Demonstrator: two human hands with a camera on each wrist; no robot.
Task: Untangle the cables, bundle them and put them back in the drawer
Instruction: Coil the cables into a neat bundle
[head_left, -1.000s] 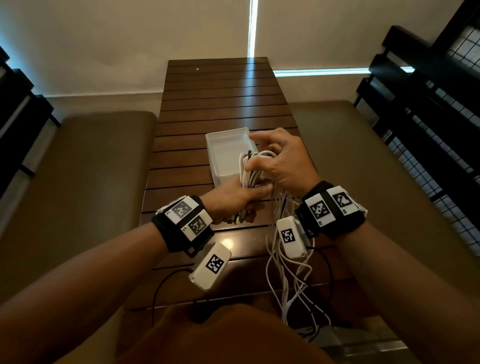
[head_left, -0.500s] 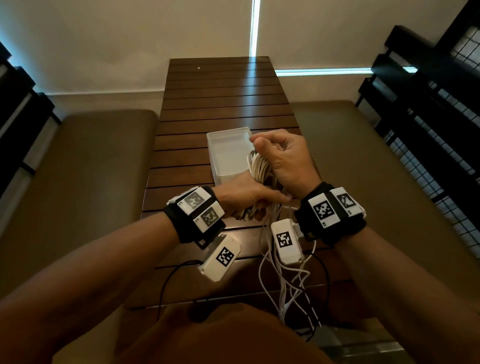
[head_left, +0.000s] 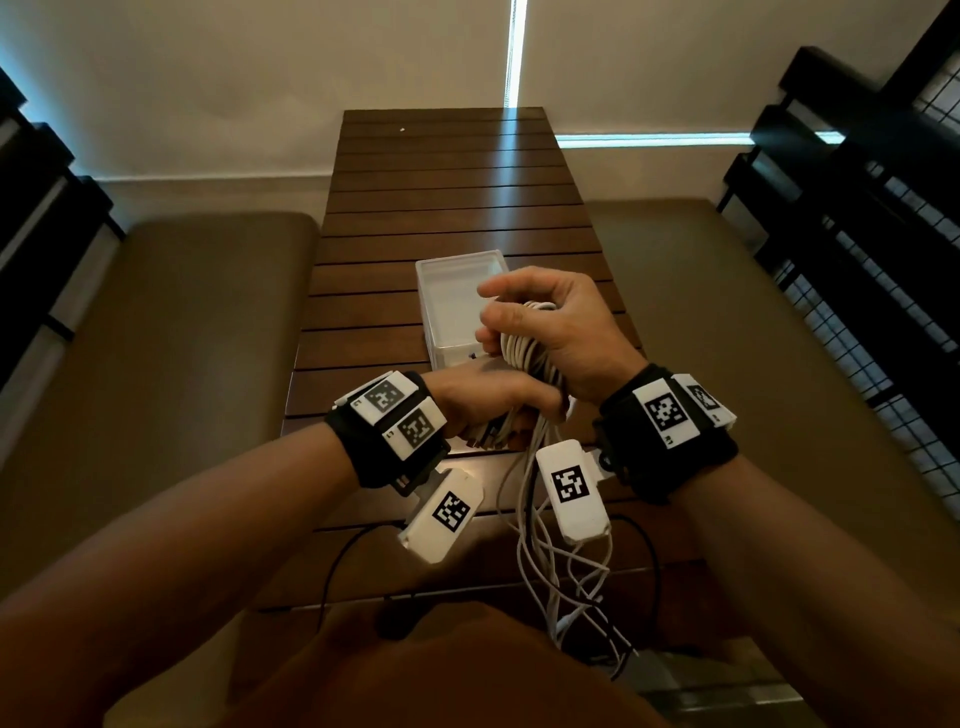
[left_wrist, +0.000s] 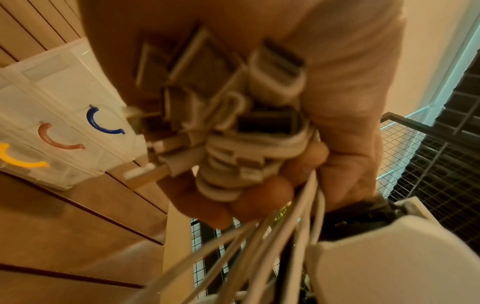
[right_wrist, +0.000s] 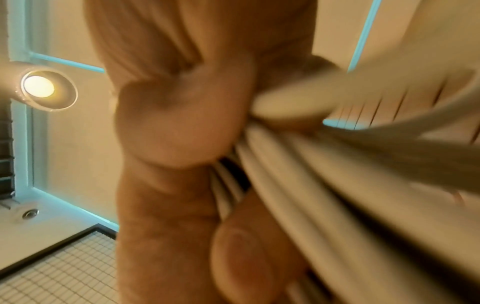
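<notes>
Left hand (head_left: 488, 397) gripped the connector ends of the white cables (head_left: 524, 348); right hand (head_left: 558, 332) curled round the bundle's upper loops, above the desk (head_left: 441, 171), beside the drawer unit (head_left: 452, 291).

White cables (head_left: 524, 353) gathered in a bundle — loose ends dangling — beside open drawer (head_left: 457, 312).

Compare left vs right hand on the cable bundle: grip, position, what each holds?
Left hand sits lower and nearer the body, gripping the bundle's connector end; the plugs stick out of its fist in the left wrist view. Right hand sits higher, over the open white drawer, fingers curled round the looped top of the white cables. The left shows its back to the head camera; the right is turned more sideways. Both grip the same bundle; loose ends hang below.
</notes>
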